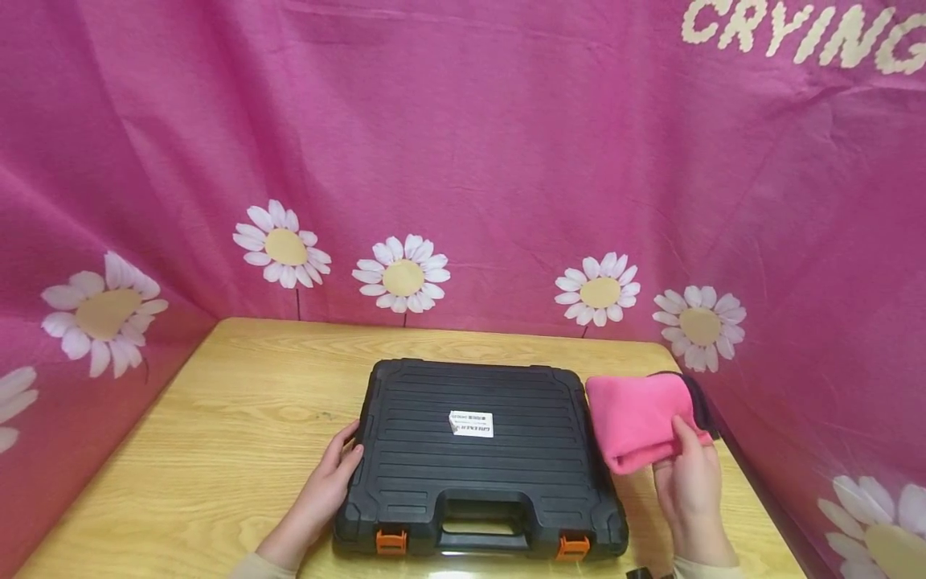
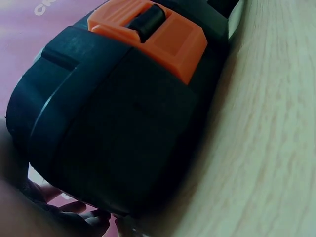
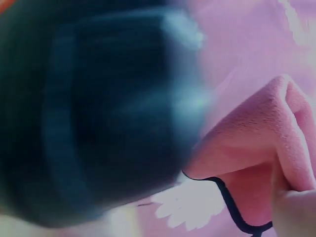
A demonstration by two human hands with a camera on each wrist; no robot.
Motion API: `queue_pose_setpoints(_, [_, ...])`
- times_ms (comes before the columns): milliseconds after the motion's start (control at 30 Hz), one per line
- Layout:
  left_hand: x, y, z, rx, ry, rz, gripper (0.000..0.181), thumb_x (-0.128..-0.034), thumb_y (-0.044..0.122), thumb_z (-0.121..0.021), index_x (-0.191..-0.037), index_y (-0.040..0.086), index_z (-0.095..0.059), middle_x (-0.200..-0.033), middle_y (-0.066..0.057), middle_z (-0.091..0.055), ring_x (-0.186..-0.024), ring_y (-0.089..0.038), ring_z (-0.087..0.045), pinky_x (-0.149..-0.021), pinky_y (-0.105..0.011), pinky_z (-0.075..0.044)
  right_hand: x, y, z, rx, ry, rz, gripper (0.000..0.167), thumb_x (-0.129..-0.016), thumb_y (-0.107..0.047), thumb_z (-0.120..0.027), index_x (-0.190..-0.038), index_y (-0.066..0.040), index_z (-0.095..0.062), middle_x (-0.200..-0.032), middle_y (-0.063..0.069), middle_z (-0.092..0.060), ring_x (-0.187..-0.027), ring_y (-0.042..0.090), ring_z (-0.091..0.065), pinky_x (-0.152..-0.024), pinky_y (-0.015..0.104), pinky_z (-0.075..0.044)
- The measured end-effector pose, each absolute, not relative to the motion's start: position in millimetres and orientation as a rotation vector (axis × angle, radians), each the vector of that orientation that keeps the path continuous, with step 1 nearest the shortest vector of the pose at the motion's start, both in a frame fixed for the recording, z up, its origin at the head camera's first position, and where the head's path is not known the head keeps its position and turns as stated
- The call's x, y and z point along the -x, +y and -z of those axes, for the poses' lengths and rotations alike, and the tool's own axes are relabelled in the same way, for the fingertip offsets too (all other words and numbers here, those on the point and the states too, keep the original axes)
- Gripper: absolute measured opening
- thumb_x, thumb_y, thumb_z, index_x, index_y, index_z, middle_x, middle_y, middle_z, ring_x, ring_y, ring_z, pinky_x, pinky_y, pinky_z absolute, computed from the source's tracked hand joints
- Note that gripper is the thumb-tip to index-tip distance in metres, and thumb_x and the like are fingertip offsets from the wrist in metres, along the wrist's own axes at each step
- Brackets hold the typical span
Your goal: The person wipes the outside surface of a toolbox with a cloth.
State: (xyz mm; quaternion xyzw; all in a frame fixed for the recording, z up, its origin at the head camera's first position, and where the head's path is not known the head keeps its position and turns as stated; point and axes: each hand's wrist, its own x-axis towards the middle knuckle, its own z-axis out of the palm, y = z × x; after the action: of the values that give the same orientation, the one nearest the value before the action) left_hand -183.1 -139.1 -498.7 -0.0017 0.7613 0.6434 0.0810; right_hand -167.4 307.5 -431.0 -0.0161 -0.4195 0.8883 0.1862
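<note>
A black plastic tool case point(image 1: 412, 450) lies flat on the table, its handle and two orange latches point(image 2: 173, 44) toward the front edge. My left hand point(image 1: 329, 482) rests against the case's left side, thumb near the top edge and fingers along the side. In my right hand point(image 1: 690, 486) is a folded pink cloth point(image 1: 637, 418) with dark edging, pinched between thumb and fingers. The cloth is held just beside the right side of the case. In the right wrist view the cloth point(image 3: 247, 128) hangs in folds near the blurred case point(image 3: 113, 108).
The wooden table point(image 1: 239, 402) shows to the left of the case and behind it. A white label point(image 1: 473, 425) is stuck on the lid. Pink fabric point(image 1: 463, 161) with daisies hangs round the back and sides. A small dark object point(image 1: 640, 573) shows at the bottom edge.
</note>
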Motion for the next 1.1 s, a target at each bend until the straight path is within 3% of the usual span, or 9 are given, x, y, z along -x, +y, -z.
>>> queue_pose_setpoints(133, [184,-140,499,0.014,2.271,-1.912,0.058,-0.1122,0.030,-0.041,-0.163,0.008,-0.022,-0.166,-0.030,-0.024,-0.149,-0.048,-0.035,-0.118,-0.060,-0.036,173,295,406,-0.063,-1.467,-2.430,0.015,-0.109,-0.012,-0.048,-0.111,-0.009,-0.062,-0.096,-0.001,-0.069,-0.087,0.008,-0.070,-0.077,0.022,-0.059])
queue_pose_setpoints(200, [185,-140,499,0.019,2.269,-1.905,0.060,-0.1119,0.032,-0.043,-0.163,0.008,-0.022,-0.164,-0.032,-0.027,-0.147,-0.047,-0.039,-0.114,-0.059,-0.041,179,287,394,-0.075,-1.682,-2.354,0.013,-0.110,-0.015,-0.048,-0.112,-0.010,-0.061,-0.092,-0.005,-0.068,-0.083,0.006,-0.069,-0.076,0.020,-0.058])
queue_pose_setpoints(367, [185,-142,500,0.036,2.258,-1.898,0.062,-0.1112,0.033,-0.045,-0.163,0.009,-0.021,-0.163,-0.033,-0.028,-0.147,-0.047,-0.039,-0.113,-0.058,-0.043,201,261,369,-0.033,-2.264,-1.960,0.028,-0.110,-0.016,-0.047,-0.126,0.006,-0.053,-0.085,-0.010,-0.065,-0.080,0.001,-0.064,-0.076,0.016,-0.053])
queue_pose_setpoints(467, [184,-144,500,0.056,2.260,-1.892,0.063,-0.1108,0.035,-0.046,-0.163,0.010,-0.021,-0.164,-0.032,-0.028,-0.149,-0.047,-0.037,-0.114,-0.059,-0.042,220,243,361,-0.014,-2.490,-1.656,0.030,-0.108,-0.015,-0.049,-0.119,0.012,-0.058,-0.079,-0.006,-0.061,-0.077,0.003,-0.058,-0.072,0.017,-0.049])
queue_pose_setpoints(567, [184,-145,500,0.071,2.270,-1.884,0.062,-0.1106,0.034,-0.046,-0.163,0.011,-0.023,-0.163,-0.031,-0.030,-0.148,-0.047,-0.039,-0.113,-0.058,-0.043,240,225,360,-0.053,-2.600,-1.406,0.024,-0.106,-0.013,-0.051,-0.112,0.008,-0.062,-0.078,0.005,-0.060,-0.079,0.015,-0.055,-0.072,0.024,-0.047])
queue_pose_setpoints(767, [184,-143,501,0.076,2.308,-1.854,0.060,-0.1104,0.032,-0.047,-0.163,0.012,-0.026,-0.160,-0.031,-0.036,-0.144,-0.045,-0.045,-0.110,-0.056,-0.047,269,186,367,-0.284,-2.643,-1.063,0.024,-0.100,-0.006,-0.054,-0.121,0.001,-0.062,-0.101,0.023,-0.068,-0.093,0.032,-0.060,-0.086,0.047,-0.051])
queue_pose_setpoints(933, [185,-141,499,0.063,2.297,-1.868,0.060,-0.1105,0.030,-0.047,-0.163,0.011,-0.026,-0.159,-0.031,-0.038,-0.142,-0.044,-0.048,-0.107,-0.053,-0.050,276,149,379,-0.432,-2.725,-0.925,0.007,-0.098,-0.003,-0.057,-0.104,-0.003,-0.059,-0.090,0.016,-0.063,-0.087,0.028,-0.060,-0.085,0.049,-0.054])
queue_pose_setpoints(1100, [186,-141,498,0.033,2.293,-1.884,0.061,-0.1105,0.031,-0.047,-0.163,0.010,-0.025,-0.160,-0.031,-0.037,-0.144,-0.044,-0.046,-0.108,-0.053,-0.050,274,115,393,-0.590,-2.827,-0.829,0.005,-0.096,0.000,-0.058,-0.096,-0.004,-0.057,-0.083,0.008,-0.058,-0.083,0.023,-0.057,-0.082,0.045,-0.055])
